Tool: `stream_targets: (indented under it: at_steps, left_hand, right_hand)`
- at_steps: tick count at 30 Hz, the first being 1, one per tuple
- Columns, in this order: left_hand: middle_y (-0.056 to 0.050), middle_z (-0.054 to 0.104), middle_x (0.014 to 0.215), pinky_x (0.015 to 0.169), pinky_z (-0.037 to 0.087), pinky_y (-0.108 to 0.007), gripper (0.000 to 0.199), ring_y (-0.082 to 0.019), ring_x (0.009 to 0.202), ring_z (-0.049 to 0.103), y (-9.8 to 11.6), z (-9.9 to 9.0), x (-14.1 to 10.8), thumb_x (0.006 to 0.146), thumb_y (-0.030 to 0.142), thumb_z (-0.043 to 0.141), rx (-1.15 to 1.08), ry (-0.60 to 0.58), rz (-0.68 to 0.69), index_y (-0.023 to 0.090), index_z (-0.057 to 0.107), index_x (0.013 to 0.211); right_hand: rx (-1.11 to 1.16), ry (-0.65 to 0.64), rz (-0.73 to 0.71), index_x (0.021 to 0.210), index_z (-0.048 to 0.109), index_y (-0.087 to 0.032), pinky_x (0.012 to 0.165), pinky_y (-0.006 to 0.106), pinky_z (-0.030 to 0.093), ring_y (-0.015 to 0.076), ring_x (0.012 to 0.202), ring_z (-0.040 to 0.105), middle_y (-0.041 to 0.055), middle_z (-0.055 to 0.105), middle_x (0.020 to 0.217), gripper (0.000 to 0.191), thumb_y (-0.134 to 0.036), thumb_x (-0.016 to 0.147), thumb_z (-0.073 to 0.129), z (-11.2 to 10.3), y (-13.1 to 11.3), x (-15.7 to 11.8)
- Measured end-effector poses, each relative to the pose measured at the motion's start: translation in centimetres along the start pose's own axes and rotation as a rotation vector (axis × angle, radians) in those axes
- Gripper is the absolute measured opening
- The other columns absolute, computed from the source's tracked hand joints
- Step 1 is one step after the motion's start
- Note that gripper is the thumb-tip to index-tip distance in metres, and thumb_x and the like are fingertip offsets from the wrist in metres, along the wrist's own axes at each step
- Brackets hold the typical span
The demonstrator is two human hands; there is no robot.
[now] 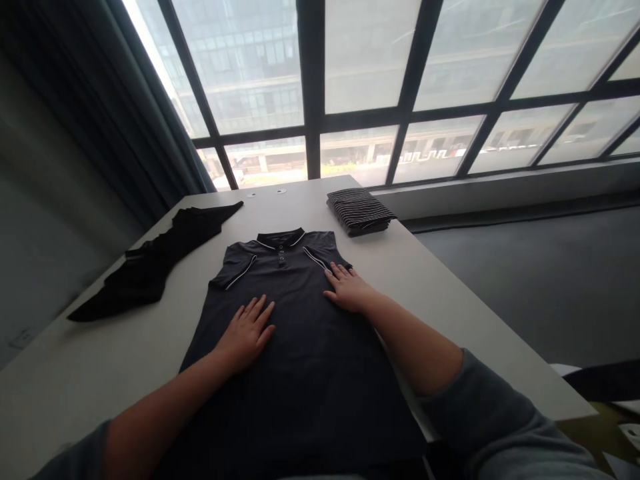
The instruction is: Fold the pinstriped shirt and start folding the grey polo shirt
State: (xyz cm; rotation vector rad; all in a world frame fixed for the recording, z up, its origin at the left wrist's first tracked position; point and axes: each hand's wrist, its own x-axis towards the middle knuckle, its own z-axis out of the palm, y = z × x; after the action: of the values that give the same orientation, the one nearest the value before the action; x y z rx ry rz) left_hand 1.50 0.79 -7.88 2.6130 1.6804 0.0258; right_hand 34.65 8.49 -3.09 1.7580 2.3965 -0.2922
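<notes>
A dark grey polo shirt (300, 360) lies spread out front side up, its black collar toward the window and both white-trimmed sleeves folded inward over the body. My left hand (246, 335) rests flat on the left half of the shirt, fingers spread, holding nothing. On the right, my right hand (349, 288) lies open with its fingertips at the lower end of the right sleeve, near the shirt's side edge. The bottom of the shirt reaches the near edge of the view.
The white table (450, 320) carries a crumpled black garment (150, 263) at the left and a folded striped cloth stack (361, 210) at the back right. Beyond it stand a large window (365, 60) and a dark curtain (115, 87).
</notes>
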Motion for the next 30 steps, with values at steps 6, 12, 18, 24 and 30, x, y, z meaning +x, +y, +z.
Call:
stream_targets:
  at_steps: [6,12,18,24,30]
  left_hand:
    - [-0.006,0.035,0.171,0.124,0.042,-0.055,0.060,-0.031,0.156,0.040,-4.7,1.2,-12.2,0.109,0.050,0.039,0.030,0.129,-0.057,0.028,0.041,0.165]
    - [-0.007,0.042,0.168,0.122,0.045,-0.054,0.059,-0.030,0.153,0.045,-4.9,2.3,-18.5,0.108,0.046,0.037,0.026,0.225,-0.118,0.025,0.045,0.163]
    - [-0.008,0.045,0.166,0.122,0.044,-0.054,0.058,-0.031,0.153,0.045,-5.2,3.0,-20.5,0.107,0.045,0.038,0.005,0.271,-0.162,0.023,0.050,0.160]
    - [-0.008,0.046,0.165,0.122,0.045,-0.052,0.058,-0.030,0.149,0.050,-5.5,3.3,-21.4,0.107,0.045,0.037,0.010,0.301,-0.153,0.021,0.052,0.158]
    - [-0.008,0.046,0.165,0.121,0.045,-0.052,0.060,-0.029,0.149,0.051,-5.2,3.3,-21.4,0.107,0.045,0.033,0.045,0.307,-0.159,0.020,0.054,0.157]
  right_hand:
    - [-0.052,-0.002,0.000,0.173,0.023,-0.022,0.134,0.061,0.006,0.0345,0.165,0.003,0.0062,-0.001,0.174,0.080,-0.061,0.105,0.037,1.5,-1.1,-0.7]
    - [0.002,0.061,-0.173,0.173,0.022,-0.025,0.137,0.054,0.011,0.0277,0.166,0.007,0.0042,0.005,0.174,0.075,-0.061,0.108,0.033,3.9,-3.2,-3.5]
    - [0.027,0.020,-0.203,0.172,0.022,-0.032,0.138,0.053,0.011,0.0275,0.166,0.006,0.0002,0.002,0.174,0.072,-0.063,0.108,0.035,4.2,-2.8,-7.5]
    - [0.063,0.025,-0.173,0.171,0.024,-0.035,0.138,0.052,0.014,0.0264,0.166,0.007,-0.0023,0.003,0.173,0.071,-0.064,0.107,0.037,5.9,-2.2,-12.8]
    - [0.102,0.033,-0.169,0.170,0.027,-0.036,0.139,0.051,0.014,0.0251,0.165,0.010,-0.0045,0.005,0.172,0.070,-0.065,0.107,0.038,6.8,-2.0,-15.9]
